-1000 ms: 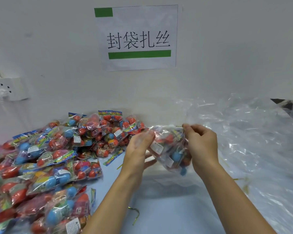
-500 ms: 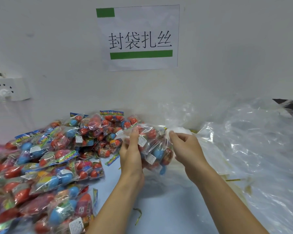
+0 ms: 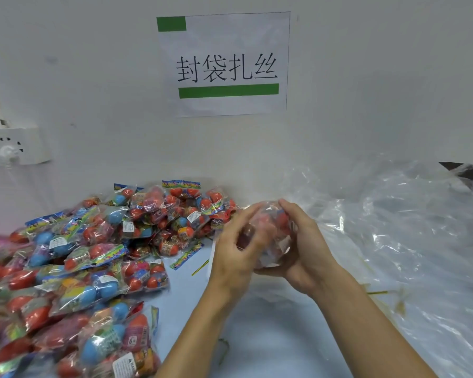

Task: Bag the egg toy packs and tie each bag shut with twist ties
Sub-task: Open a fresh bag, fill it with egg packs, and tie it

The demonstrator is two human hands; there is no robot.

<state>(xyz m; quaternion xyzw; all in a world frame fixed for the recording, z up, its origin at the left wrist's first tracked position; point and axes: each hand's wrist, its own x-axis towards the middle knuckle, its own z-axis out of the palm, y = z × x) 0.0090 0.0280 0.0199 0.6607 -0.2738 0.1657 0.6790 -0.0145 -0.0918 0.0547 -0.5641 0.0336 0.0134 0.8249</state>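
Fingers of both hands are curled around one clear bag of egg toys [image 3: 268, 233], which is held above the desk [image 3: 271, 336] in front of the wall. Left hand [image 3: 236, 253] grips its left side, and right hand [image 3: 302, 249] cups it from the right and below. A big pile of egg toy packs [image 3: 93, 255] lies on the desk to the left, loose clear plastic bags [image 3: 410, 227] to the right. A yellow twist tie [image 3: 200, 267] lies beside the left hand.
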